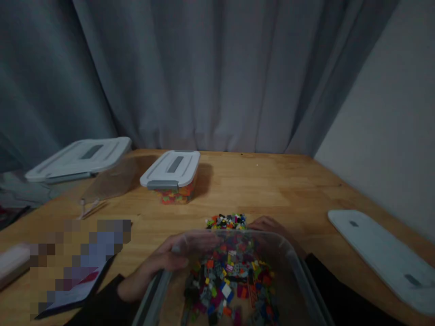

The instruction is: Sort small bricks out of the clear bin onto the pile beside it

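A clear plastic bin [285, 276] stands at the bottom centre, with many small coloured building bricks [226, 290] inside. My left hand [170, 258] grips the bin's left side near the far corner, thumb over the rim and fingers behind the wall. Beyond the far rim, a small pile of mixed bricks [226, 221] lies on the wooden table [244, 185]. Just right of that pile, my right hand [268, 224] is at the outer far side of the bin; its fingers are partly hidden by the rim, so its grip is unclear.
A lidded box of bricks [176, 167] sits at back left, beside a larger empty-looking clear box with a white lid [91, 156]. A white lid [380, 258] lies at right. A dark-edged, partly pixelated flat object [91, 280] is at left.
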A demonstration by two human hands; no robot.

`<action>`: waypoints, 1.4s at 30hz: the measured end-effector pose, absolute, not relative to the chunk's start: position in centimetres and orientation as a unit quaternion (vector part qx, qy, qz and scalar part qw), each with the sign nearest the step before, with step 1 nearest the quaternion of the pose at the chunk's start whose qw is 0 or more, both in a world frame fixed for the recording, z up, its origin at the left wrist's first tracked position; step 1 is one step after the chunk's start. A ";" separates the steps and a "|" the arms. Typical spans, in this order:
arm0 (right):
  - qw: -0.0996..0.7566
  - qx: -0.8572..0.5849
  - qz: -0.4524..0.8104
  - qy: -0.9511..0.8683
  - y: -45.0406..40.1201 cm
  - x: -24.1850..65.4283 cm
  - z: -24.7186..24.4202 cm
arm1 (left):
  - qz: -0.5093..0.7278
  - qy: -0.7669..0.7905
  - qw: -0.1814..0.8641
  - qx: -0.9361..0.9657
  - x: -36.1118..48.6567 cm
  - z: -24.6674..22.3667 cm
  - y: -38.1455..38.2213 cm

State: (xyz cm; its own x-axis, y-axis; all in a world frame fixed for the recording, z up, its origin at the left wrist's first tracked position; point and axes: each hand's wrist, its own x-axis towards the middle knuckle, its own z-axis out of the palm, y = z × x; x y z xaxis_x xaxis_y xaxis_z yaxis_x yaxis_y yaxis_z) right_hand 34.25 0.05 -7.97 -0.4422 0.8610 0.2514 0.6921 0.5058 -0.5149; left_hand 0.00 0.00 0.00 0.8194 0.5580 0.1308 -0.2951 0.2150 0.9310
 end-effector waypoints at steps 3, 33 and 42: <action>0.225 -0.473 0.143 -0.839 0.0 34.4 -7.7 | 0.278 0.128 0.766 0.566 -0.1 -0.1 0.1; 0.232 -0.475 0.131 -0.839 -0.5 34.3 -7.2 | 0.333 0.141 0.753 0.549 0.7 0.5 -0.9; 0.198 -0.507 0.168 -0.822 -0.8 33.2 -5.2 | 0.307 0.125 0.770 0.545 0.3 -0.3 0.0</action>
